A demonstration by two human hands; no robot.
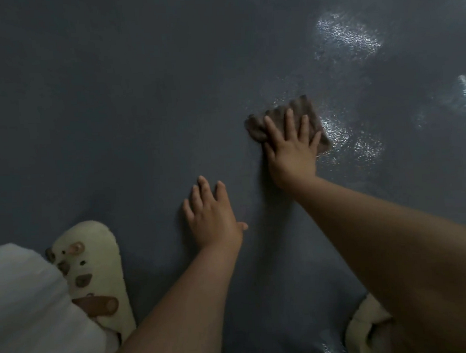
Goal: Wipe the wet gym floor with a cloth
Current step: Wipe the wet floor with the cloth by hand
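Right hand [290, 153] flat on brown cloth [301, 112], fingers [290, 121] spread wide, pressed to dark floor [112, 101]. Left hand [212, 215] flat on floor, fingers spread. Wet patches [346, 35] far right.

At lower left we see a cream slipper [96, 272] with brown charms beside white fabric [24, 312]; another cream slipper [368, 329] shows at lower right.

Dim and murky overall, with soft focus and little contrast. Bright speckled glare on the wet patches [347, 34] of the floor [112, 101] at upper right. Wide-angle stretching toward the edges.
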